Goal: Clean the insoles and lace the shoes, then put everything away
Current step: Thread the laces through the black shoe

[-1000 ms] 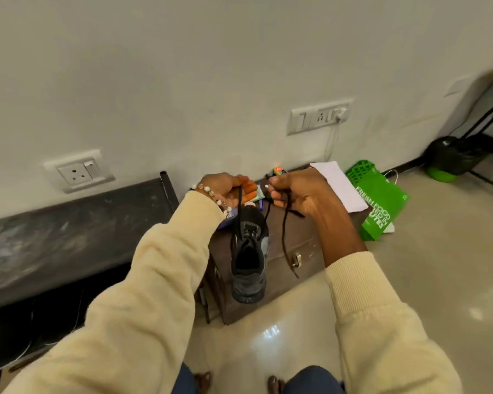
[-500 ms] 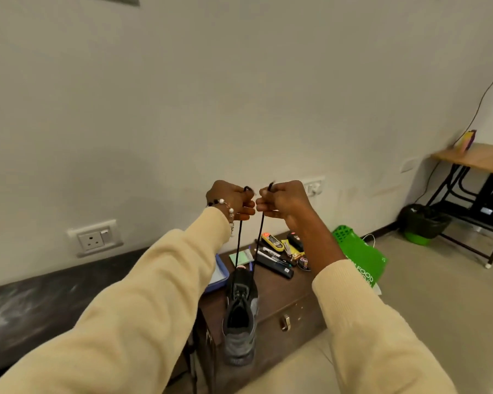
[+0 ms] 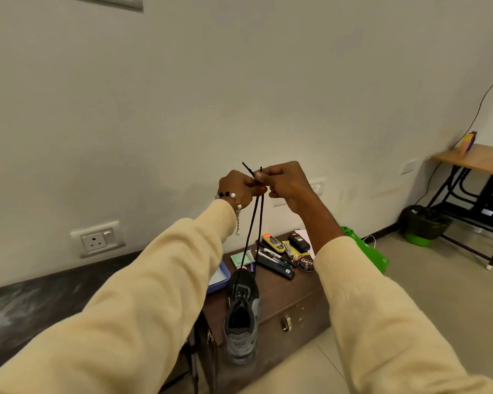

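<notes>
Two lace ends are what you have in the head view, the only one: your left hand (image 3: pixel 235 184) and right hand (image 3: pixel 286 183) are raised together in front of the wall, fingers curled, each pinching one end of the black shoelace (image 3: pixel 254 220) near its tip. Both tips poke up above your fingers and cross slightly. The two strands run down side by side, taut, to the grey shoe (image 3: pixel 242 314), so holding them this high looks like a way to pull the slack through the eyelets and check that both ends come out even.

The shoe rests on the wooden trunk (image 3: pixel 293 305), which serves as your tabletop. It sits at the front edge towards the left corner, toe pointing to the wall and heel hanging a little over the edge, which puts the eyelets square to you. I judge it only partly laced: the lace crosses low on the tongue and the upper eyelets look unthreaded, though they are small here.

Behind the shoe, along the back edge, lie a polish tin (image 3: pixel 306 264), a yellow tube (image 3: pixel 273 243), a small dark bottle (image 3: pixel 298 242) and some dark pens or brushes. A blue tray (image 3: pixel 221 277) sits at the left edge, half hidden by your sleeve. No insole or second shoe shows. A green bag (image 3: pixel 366 250) stands on the floor past the right edge.
</notes>
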`<action>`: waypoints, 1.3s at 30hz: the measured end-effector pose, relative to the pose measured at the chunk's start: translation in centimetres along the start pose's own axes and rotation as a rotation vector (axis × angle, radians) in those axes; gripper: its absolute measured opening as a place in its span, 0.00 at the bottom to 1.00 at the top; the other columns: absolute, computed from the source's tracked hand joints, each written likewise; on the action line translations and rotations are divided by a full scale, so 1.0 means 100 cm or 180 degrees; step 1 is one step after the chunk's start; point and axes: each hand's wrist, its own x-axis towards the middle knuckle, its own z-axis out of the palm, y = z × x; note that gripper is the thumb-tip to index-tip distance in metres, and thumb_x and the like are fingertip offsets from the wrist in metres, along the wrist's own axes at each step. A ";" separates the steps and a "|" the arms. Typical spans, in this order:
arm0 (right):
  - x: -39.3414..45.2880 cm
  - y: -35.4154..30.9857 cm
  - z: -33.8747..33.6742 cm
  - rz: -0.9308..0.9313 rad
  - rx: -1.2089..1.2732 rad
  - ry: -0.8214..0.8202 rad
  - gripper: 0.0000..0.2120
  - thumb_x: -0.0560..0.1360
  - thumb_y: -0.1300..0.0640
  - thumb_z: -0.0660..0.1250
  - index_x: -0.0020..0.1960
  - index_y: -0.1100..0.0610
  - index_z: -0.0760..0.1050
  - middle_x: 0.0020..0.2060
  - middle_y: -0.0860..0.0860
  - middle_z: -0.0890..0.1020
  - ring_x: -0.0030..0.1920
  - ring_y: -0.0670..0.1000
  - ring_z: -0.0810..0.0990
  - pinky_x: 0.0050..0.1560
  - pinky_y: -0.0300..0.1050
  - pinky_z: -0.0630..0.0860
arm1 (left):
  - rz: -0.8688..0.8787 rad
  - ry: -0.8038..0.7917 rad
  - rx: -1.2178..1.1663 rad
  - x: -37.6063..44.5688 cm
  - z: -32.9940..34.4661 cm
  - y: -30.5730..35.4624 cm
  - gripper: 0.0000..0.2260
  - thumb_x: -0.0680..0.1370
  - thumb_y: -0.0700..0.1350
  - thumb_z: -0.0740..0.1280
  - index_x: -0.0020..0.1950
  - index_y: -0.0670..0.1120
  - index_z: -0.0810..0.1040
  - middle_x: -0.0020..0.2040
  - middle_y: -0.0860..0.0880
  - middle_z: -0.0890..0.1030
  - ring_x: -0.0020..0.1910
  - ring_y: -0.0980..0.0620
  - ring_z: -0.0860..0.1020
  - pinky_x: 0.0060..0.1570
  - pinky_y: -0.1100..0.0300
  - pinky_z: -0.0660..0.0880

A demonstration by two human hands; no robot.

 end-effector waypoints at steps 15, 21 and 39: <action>0.006 0.037 -0.015 0.0383 0.0576 0.0274 0.05 0.74 0.67 0.67 0.39 0.65 0.76 0.31 0.56 0.76 0.30 0.50 0.73 0.29 0.40 0.71 | 0.0410 -0.0640 0.0246 -0.002 0.007 -0.038 0.10 0.76 0.38 0.69 0.57 0.41 0.82 0.46 0.44 0.84 0.43 0.51 0.81 0.44 0.64 0.75; -0.021 0.090 0.000 0.1455 0.2009 0.0487 0.04 0.72 0.73 0.64 0.40 0.68 0.74 0.34 0.61 0.77 0.30 0.51 0.76 0.26 0.35 0.73 | 0.0863 -0.0545 0.1041 0.005 -0.001 -0.033 0.09 0.74 0.39 0.72 0.54 0.41 0.84 0.46 0.43 0.84 0.36 0.54 0.79 0.45 0.61 0.78; -0.022 0.121 0.063 0.0259 -0.0094 -0.0896 0.10 0.81 0.61 0.59 0.54 0.59 0.79 0.52 0.53 0.81 0.47 0.50 0.75 0.51 0.47 0.77 | 0.1364 -0.0681 0.2670 0.021 -0.010 -0.047 0.11 0.80 0.37 0.61 0.59 0.41 0.79 0.59 0.43 0.77 0.57 0.46 0.75 0.49 0.60 0.68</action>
